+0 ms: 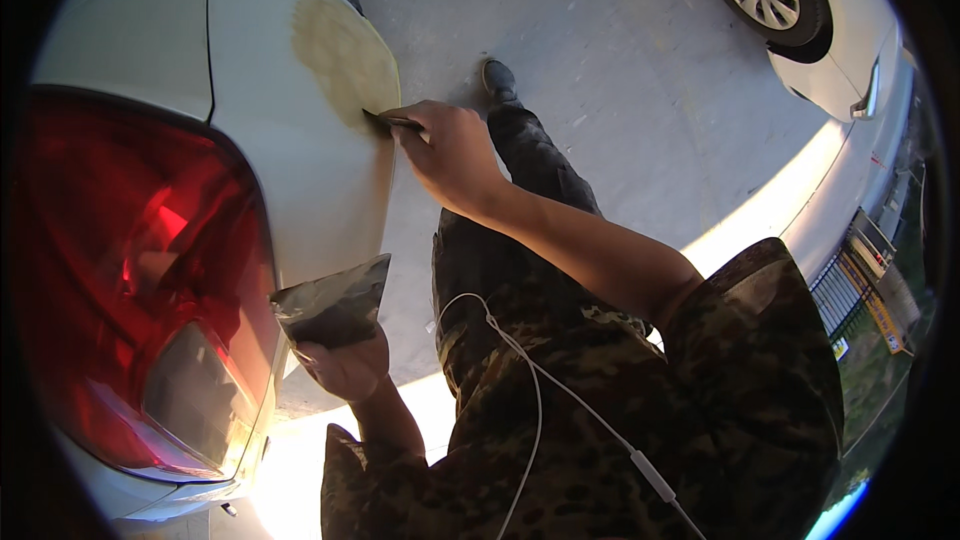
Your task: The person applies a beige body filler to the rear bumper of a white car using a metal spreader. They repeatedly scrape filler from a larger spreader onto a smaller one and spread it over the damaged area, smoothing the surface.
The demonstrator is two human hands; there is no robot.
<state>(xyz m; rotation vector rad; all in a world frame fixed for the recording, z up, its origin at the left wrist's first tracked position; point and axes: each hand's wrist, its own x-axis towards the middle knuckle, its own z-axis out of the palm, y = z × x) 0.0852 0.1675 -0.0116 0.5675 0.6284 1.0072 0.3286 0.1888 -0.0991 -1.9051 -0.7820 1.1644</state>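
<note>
Right hand [450, 155] grips scraper [392, 121] at filler patch [345, 60] on car panel [300, 150]; left hand [345, 365] grips mixing board [335, 305]. Keep blade flat, pressure even.

Thin dark spreader blade [390, 121] lies flat against the white car panel [300, 180], its edge touching the tan filler patch [345, 60]. Below that patch, a grey smeared mixing board [335, 305] sits tilted.

Grey concrete floor [620, 70], second white car [820, 30], low sunlight
</note>
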